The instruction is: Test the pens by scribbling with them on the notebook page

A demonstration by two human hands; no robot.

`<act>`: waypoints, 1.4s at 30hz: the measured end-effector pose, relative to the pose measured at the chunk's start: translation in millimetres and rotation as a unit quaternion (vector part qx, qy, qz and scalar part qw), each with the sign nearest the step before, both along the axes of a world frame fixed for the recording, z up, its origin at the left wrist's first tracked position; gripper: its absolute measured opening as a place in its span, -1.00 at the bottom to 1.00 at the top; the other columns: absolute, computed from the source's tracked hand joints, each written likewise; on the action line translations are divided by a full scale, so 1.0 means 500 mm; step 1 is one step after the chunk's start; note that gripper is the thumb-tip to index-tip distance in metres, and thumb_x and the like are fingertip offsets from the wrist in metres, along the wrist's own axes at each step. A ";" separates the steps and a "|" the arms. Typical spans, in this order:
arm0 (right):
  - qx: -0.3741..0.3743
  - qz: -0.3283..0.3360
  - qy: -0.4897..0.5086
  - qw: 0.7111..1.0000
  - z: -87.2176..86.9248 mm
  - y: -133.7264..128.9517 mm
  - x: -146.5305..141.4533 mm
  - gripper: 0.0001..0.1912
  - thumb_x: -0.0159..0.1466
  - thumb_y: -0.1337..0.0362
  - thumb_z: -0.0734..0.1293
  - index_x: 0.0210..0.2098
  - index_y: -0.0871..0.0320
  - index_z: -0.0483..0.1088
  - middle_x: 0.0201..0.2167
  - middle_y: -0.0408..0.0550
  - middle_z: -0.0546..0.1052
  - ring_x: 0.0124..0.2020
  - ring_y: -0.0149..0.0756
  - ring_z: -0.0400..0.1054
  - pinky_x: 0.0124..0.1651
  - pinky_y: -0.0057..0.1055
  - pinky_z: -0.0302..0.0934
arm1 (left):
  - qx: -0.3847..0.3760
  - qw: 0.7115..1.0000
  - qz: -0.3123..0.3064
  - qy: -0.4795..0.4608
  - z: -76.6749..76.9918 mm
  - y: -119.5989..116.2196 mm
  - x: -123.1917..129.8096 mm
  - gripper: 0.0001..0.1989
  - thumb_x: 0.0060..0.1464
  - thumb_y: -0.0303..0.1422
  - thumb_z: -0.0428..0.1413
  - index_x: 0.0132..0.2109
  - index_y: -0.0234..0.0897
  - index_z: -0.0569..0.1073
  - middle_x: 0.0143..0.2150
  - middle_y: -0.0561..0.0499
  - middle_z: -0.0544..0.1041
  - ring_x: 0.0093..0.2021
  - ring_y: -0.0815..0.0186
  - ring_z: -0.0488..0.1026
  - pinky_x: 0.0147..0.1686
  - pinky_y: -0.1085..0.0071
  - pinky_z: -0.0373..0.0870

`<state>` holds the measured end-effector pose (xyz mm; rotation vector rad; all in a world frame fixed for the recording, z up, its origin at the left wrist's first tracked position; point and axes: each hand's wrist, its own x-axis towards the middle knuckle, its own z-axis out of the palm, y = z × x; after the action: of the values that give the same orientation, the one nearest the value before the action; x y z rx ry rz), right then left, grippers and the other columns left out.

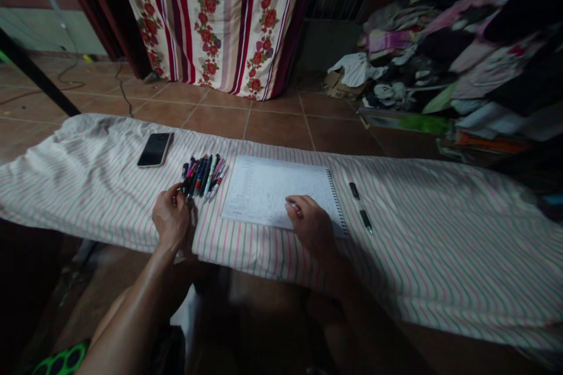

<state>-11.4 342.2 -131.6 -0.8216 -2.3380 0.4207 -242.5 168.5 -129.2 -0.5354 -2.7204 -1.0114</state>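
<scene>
The largest thing is the tabletop, covered with a striped cloth, and behind it hangs a floral curtain. On the tabletop lies the spiral notebook, flat and open, with its wire edge at the right. Its page shows faint marks, too small for me to read, so I cannot judge how much of the page is filled. The smartphone lies to the left, beyond the pens, which are gathered beside the notebook; only one lone pen lies apart, past the wire edge, so the sorting by place seems partial at most. The left hand reaches forward with bent wrist to the near left side of the group; its fingers are narrow, close on the dark pens, but I cannot tell if they grip one. The right hand is above the lower right of the page, with fingers curled inward; something small appears between them, but I cannot tell what.
</scene>
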 end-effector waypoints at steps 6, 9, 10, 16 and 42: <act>0.001 0.000 -0.003 1.000 -0.001 0.002 0.000 -0.78 0.26 0.29 0.16 -0.25 0.19 0.42 -0.32 0.02 0.52 -0.36 -0.26 0.40 -0.24 -0.33 0.28 | 0.060 0.998 0.011 -0.032 -0.002 0.003 -0.007 -0.64 0.08 -0.25 -0.04 -0.07 -0.26 0.51 -0.24 -0.07 0.55 -0.25 0.23 0.48 -0.19 0.33 0.36; -0.002 0.002 -0.004 1.000 -0.001 0.002 0.000 -0.77 0.25 0.29 0.16 -0.25 0.21 0.42 -0.31 0.02 0.52 -0.36 -0.25 0.40 -0.24 -0.33 0.28 | 0.087 0.995 0.017 -0.052 0.001 0.007 -0.006 -0.66 0.03 -0.26 0.00 -0.09 -0.27 0.52 -0.28 -0.05 0.56 -0.29 0.24 0.49 -0.24 0.35 0.38; -0.003 0.002 -0.004 1.000 -0.002 0.002 0.000 -0.77 0.25 0.29 0.16 -0.25 0.21 0.42 -0.31 0.02 0.52 -0.36 -0.25 0.40 -0.25 -0.33 0.28 | 0.095 0.994 0.020 -0.058 0.002 0.008 -0.005 -0.66 0.03 -0.26 0.01 -0.10 -0.27 0.52 -0.29 -0.05 0.56 -0.30 0.25 0.49 -0.25 0.35 0.38; -0.001 -0.002 -0.004 1.000 -0.002 0.002 0.000 -0.77 0.26 0.29 0.16 -0.24 0.21 0.43 -0.30 0.03 0.52 -0.36 -0.25 0.40 -0.24 -0.34 0.28 | 0.135 0.987 0.017 -0.086 -0.010 0.012 -0.006 -0.65 0.02 -0.23 0.00 -0.12 -0.28 0.52 -0.36 -0.04 0.57 -0.33 0.23 0.51 -0.35 0.37 0.41; -0.338 0.040 0.128 0.932 0.019 -0.026 -0.016 -0.63 0.18 0.12 0.23 -0.13 0.21 0.43 -0.42 -0.03 0.54 -0.46 -0.30 0.43 -0.42 -0.40 0.27 | 0.567 0.579 -0.102 -0.576 0.041 0.124 0.145 -0.86 0.06 -0.66 0.05 -0.29 -0.42 0.46 -0.44 -0.03 0.56 -0.42 0.43 0.56 -0.51 0.71 0.46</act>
<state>-19.2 329.1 -121.9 -0.9033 -1.9834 1.3328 -169.8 230.4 -108.7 0.2276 -1.6301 -3.6221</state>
